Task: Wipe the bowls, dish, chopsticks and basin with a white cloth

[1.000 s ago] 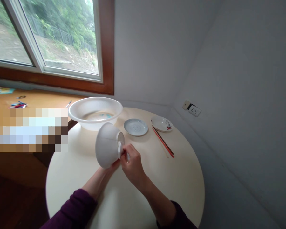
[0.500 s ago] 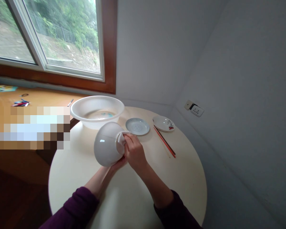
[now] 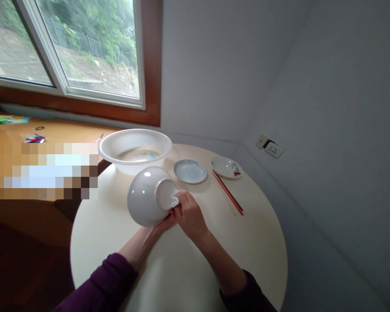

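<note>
A white bowl (image 3: 143, 197) is tipped on its side above the round table, its foot ring turned toward the right. My left hand (image 3: 165, 223) grips it from below, with most of the fingers hidden behind the bowl. Pinched in my right hand (image 3: 191, 214) is a white cloth (image 3: 175, 199), pressed against the lower right of the foot ring. The inside of the bowl faces away and cannot be seen.
Behind the bowl stands a translucent basin (image 3: 134, 147) holding some water. A grey-blue plate (image 3: 190, 172), a white dish with a painted pattern (image 3: 226, 167) and chopsticks (image 3: 228, 193) lie on the round table (image 3: 182, 268). A wooden desk (image 3: 65, 132) adjoins at left.
The cloth in my right hand has moved from the top of the foot ring down to its lower right edge. The bowl has turned slightly, showing more of its base.
</note>
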Tool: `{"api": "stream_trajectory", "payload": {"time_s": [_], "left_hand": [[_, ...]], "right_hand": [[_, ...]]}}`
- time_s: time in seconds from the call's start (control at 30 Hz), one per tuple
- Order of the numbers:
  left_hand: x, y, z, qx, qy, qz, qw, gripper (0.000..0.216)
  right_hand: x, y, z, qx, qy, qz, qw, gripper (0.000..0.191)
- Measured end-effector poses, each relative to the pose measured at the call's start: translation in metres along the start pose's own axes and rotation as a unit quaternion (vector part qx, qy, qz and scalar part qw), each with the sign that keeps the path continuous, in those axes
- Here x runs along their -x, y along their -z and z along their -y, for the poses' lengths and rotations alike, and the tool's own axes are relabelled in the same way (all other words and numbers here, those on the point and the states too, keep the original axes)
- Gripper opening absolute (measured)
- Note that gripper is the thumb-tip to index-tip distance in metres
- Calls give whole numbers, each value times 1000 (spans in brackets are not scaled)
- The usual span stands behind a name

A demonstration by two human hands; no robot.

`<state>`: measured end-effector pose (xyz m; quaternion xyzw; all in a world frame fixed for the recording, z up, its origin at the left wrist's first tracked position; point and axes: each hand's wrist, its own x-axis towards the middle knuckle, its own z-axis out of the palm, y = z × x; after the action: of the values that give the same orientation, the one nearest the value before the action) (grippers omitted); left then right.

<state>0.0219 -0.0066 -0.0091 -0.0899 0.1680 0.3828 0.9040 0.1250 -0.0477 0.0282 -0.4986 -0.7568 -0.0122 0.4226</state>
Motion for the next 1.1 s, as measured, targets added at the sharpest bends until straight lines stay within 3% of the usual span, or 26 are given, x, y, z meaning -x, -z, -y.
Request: {"api": "stream_trajectory", "payload": {"time_s": [0.17,0.3,0.43,0.53,0.8,1.1], "left_hand": [[2,2,0,-26,10,-7,1000,30],[6,3,-3,-74,10,62,995,30],[9,5,-5,-97,23,127,987,27],[11,4,-4,-99,33,141,984,28],[15,2,-4,-109,68,168,977,26],[16,-4,-1,-80,77,140,984,24]], "right_hand": [[16,-2,-15,-36,-4,25,999,11],[28,-4,-36,-110,-115,42,986,10],[28,-9,-56,-265,-289,36,919,7],[25,-13,-64,-318,-350,23,881,11],[23,-13,-62,-311,-334,27,890,16],[26,-15,-67,-294,-301,54,905,17]]}}
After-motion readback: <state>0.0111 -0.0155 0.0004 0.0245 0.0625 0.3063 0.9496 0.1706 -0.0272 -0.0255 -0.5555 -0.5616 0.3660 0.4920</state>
